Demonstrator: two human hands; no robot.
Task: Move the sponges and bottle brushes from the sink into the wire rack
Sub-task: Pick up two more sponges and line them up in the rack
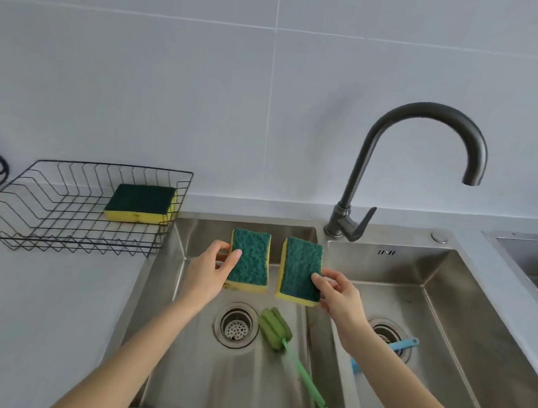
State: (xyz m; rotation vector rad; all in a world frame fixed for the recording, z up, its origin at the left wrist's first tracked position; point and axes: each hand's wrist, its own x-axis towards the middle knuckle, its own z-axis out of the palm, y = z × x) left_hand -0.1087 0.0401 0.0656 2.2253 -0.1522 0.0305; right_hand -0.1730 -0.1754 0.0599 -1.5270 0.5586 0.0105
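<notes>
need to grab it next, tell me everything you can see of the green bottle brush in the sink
The green bottle brush lies flat on the floor of the left basin, just right of the drain strainer. Its head is a bundle of soft-looking green foam lobes pointing up-left toward the drain; a thin, pale green, plastic-looking handle runs down-right, ending near the basin's front right corner. Neither hand touches it; it looks free to lift.
</notes>
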